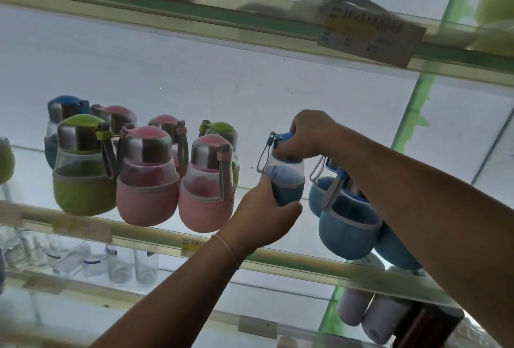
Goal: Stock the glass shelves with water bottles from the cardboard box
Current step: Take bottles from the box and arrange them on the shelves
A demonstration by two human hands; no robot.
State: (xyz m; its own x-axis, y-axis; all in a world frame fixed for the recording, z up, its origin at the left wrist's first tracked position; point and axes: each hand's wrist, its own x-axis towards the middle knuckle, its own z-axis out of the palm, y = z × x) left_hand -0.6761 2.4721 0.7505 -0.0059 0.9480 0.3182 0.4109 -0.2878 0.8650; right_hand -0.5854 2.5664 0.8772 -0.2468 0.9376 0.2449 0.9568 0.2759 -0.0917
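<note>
A blue-sleeved water bottle (285, 178) with a clear neck and blue lid stands on the middle glass shelf (172, 236). My left hand (264, 217) cups its base from below and left. My right hand (306, 136) grips its lid from above. Right of it stand more blue bottles (349, 222), partly hidden by my right forearm. To the left stand a pink bottle (204, 183), another pink bottle (147, 175) and a green bottle (83, 164), with several more behind. The cardboard box is out of view.
The upper glass shelf (194, 16) carries a price tag (370, 37) and a yellow-green item (498, 5). Clear glass bottles (119, 264) stand on the lower shelf, and grey cylinders (370, 317) lie at lower right. A green upright (411, 113) frames the right side.
</note>
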